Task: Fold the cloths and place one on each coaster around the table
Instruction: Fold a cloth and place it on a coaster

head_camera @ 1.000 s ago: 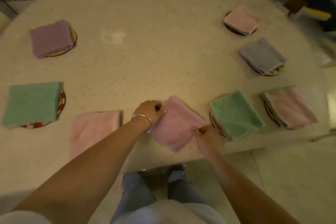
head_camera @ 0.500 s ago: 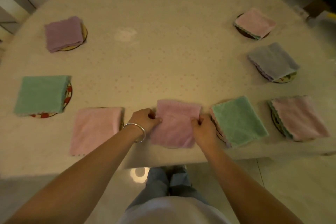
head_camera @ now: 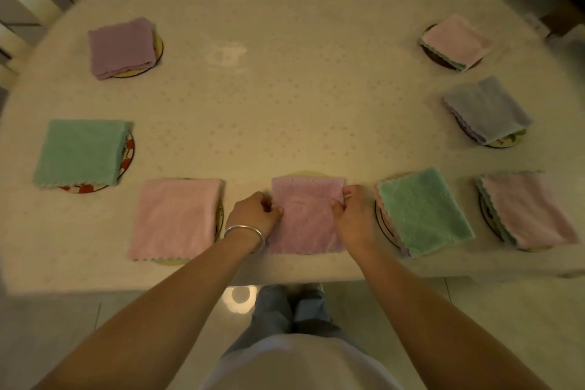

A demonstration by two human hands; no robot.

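Both hands (head_camera: 305,215) pinch the folded mauve terry cloth's (head_camera: 306,218) side edges, squaring it over the pale round coaster (head_camera: 304,173) beneath.

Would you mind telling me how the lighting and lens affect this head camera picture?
Head view: dim, warm yellowish light; a soft glare patch on the table far side and a bright reflection on the floor; wide-angle bending curves the table edges; the far corners look soft, while the pink cloth between the left hand and right hand stays fairly sharp.
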